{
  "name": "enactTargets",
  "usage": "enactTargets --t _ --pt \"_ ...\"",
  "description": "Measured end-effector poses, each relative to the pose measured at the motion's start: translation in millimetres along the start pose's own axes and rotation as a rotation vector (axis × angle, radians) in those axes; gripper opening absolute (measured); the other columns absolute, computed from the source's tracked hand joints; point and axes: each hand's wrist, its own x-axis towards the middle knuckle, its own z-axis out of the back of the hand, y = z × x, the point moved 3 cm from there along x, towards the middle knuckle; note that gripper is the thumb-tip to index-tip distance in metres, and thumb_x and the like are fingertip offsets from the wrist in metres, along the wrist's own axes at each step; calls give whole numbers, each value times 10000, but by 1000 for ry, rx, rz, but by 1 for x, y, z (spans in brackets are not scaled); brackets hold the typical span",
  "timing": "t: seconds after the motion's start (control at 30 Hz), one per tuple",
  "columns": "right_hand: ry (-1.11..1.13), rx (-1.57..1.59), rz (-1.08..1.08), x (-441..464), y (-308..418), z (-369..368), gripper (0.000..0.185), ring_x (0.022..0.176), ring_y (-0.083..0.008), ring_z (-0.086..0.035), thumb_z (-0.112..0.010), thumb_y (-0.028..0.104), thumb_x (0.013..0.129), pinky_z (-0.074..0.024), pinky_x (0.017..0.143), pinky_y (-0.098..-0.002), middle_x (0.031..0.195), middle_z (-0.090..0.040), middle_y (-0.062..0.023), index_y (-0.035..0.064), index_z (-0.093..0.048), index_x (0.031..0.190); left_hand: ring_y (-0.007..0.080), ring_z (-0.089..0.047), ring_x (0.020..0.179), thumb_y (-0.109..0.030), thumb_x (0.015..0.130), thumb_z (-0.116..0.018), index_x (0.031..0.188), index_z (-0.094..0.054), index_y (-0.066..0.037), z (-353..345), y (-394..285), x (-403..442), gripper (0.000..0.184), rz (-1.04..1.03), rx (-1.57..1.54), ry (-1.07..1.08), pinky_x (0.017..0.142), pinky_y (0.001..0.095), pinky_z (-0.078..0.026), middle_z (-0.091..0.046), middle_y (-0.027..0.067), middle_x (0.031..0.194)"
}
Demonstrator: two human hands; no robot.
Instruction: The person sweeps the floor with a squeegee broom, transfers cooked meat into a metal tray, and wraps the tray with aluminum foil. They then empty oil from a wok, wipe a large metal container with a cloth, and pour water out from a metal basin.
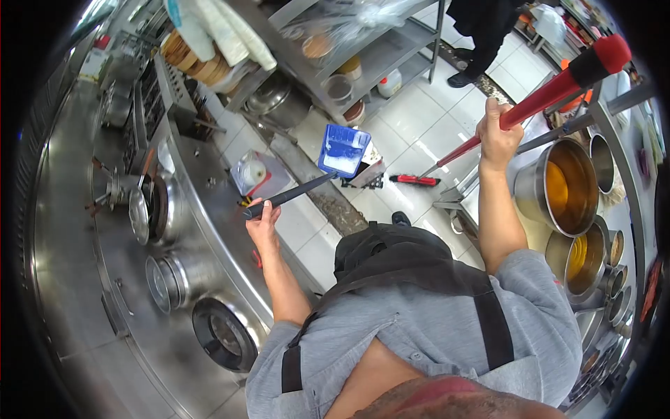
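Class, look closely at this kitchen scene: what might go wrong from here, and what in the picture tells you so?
The red pole in the right hand slants up near a steel pot; a careless swing might knock it. The blue dustpan, held near its handle's end by the left hand, could tip. The floor tiles look shiny, perhaps slippery.

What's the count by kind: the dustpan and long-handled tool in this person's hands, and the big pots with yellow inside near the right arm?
Blue dustpan, left hand: 1
Red long-handled tool, right hand: 1
Big pots: 2
Total: 4
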Motion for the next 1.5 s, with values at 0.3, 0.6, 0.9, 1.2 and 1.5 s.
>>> enactTargets --t 0.3,0.6,0.9,1.2,1.5 --pt "-210 6 80 47 15 23 348 383 -61 -361 -647 148 864 -298 369 -220 481 -403 31 112 -411 609 187 -608 821 -85 811 -676 1044 -547 -29 -139 21 37 272 69 -20 223 674 334 -572 -567 71 920" --pt "-221 -122 213 83 -33 16 356 422 -67 -434 -660 166 852 -341 426 -224 471 -465 4 50 -492 560 156 -598 739 -84 806 -681 1039 -550 -28 -259 68 86 273 130 -6 401 613 285 -557 -571 77 909" --pt "-396 -248 212 155 -89 -7 376 437 -77 -457 -664 250 856 -350 430 -233 481 -461 9 67 -474 587 92 -548 581 -48 761 -699 959 -548 -31 -358 93 141 250 89 80 627 525 220 -432 -583 24 690" --pt "-553 -221 255 205 -92 10 359 416 -75 -439 -654 241 863 -332 403 -223 482 -455 10 71 -466 610 101 -567 614 -138 751 -724 948 -581 -50 -486 94 179 259 -35 230 798 583 255 -464 -611 20 706" --pt "-711 -244 240 288 -97 33 315 399 -63 -405 -639 219 873 -328 385 -216 485 -435 21 79 -475 644 105 -569 597 -134 754 -726 966 -574 -18 -618 89 188 285 8 225 883 558 244 -456 -611 37 694"
